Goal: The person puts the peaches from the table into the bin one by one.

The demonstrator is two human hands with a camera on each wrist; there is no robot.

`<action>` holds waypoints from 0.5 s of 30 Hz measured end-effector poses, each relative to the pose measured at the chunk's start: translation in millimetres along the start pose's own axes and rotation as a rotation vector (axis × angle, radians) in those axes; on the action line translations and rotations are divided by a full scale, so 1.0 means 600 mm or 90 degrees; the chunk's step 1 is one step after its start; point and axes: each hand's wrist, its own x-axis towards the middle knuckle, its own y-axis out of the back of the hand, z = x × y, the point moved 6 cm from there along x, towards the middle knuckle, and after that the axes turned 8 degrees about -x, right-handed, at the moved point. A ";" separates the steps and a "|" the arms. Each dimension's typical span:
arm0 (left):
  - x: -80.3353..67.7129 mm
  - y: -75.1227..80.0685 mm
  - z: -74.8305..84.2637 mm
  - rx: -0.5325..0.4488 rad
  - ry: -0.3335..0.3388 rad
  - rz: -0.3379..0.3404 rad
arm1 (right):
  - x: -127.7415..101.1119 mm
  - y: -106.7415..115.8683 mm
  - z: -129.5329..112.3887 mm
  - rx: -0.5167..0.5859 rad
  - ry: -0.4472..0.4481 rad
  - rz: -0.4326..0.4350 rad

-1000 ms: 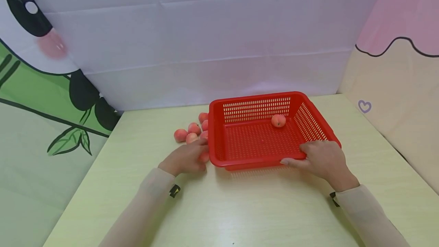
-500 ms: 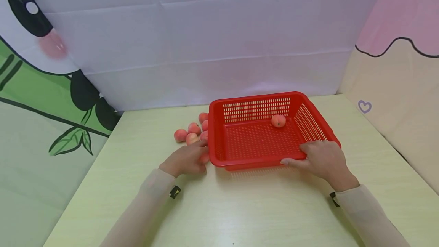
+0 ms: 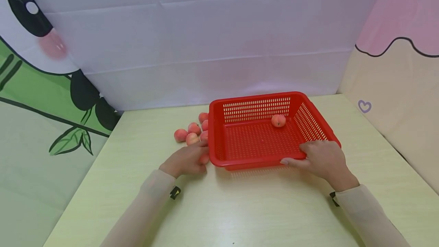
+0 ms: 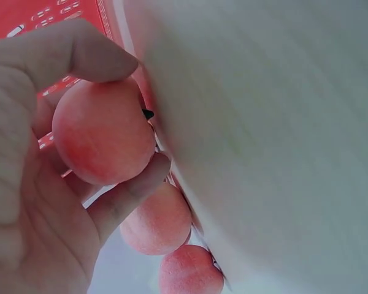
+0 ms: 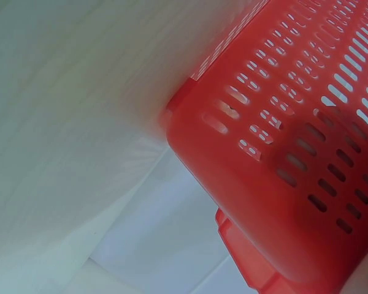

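Note:
In the left wrist view, my left hand (image 4: 43, 153) holds a pinkish-red peach (image 4: 101, 131) with a short dark stem between curled fingers and thumb. The head view has this left hand (image 3: 186, 159) beside the left wall of a red plastic basket (image 3: 253, 163), mostly covering the peach. My right hand (image 3: 324, 161) grips the basket's front right corner, thumb along the front rim and fingers over the inside. A single peach (image 3: 278, 121) lies inside, toward the back right. In the right wrist view, the basket's slotted wall (image 5: 233, 177) fills much of the frame.
Several loose peaches (image 3: 180, 135) cluster on the pale wooden table (image 3: 240, 209), left of the basket and just beyond my left hand. A pale cloth backdrop (image 3: 219, 48) stands behind the table, with printed cloth at both sides.

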 end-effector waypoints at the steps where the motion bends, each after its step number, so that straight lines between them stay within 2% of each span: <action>1: 0.000 0.000 0.000 0.006 -0.004 0.001 | 0.000 0.000 0.000 0.002 0.000 0.001; 6: 0.003 0.002 -0.001 0.018 0.002 0.007 | 0.001 -0.001 0.000 0.004 0.001 0.006; 15: 0.005 0.004 -0.003 0.002 -0.003 0.027 | 0.001 -0.001 -0.001 0.004 0.001 0.006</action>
